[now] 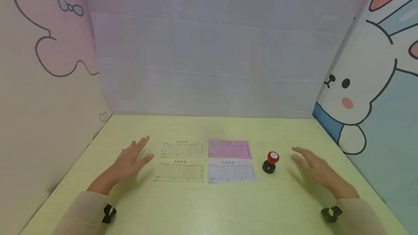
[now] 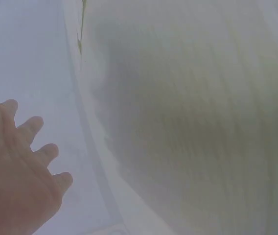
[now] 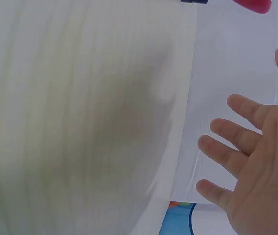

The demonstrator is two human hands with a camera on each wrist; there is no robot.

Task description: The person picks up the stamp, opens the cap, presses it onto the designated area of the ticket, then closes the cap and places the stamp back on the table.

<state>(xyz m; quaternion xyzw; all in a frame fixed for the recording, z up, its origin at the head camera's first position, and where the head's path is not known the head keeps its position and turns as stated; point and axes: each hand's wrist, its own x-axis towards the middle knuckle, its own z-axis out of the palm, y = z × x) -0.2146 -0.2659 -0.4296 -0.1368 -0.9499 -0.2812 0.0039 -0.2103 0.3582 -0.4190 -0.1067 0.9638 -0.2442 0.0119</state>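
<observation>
Two cream printed forms lie left of centre on the table, an upper form (image 1: 182,149) and a lower form (image 1: 179,170). Beside them are a pink form (image 1: 229,149) and, below it, a pale lilac form (image 1: 232,171). A stamp (image 1: 270,162) with a red knob and black base stands upright to their right; part of its red knob (image 3: 254,4) shows in the right wrist view. My left hand (image 1: 129,160) is held left of the forms, fingers extended, holding nothing. To the right of the stamp, my right hand (image 1: 315,168) hovers with fingers spread, apart from it.
The pale wooden table (image 1: 209,206) ends at a whitish back wall (image 1: 209,53). Side walls with cartoon animals, a pink one (image 1: 62,39) and a white rabbit (image 1: 359,71), close in the left and right. Each sleeve carries a small black strap piece (image 1: 109,214).
</observation>
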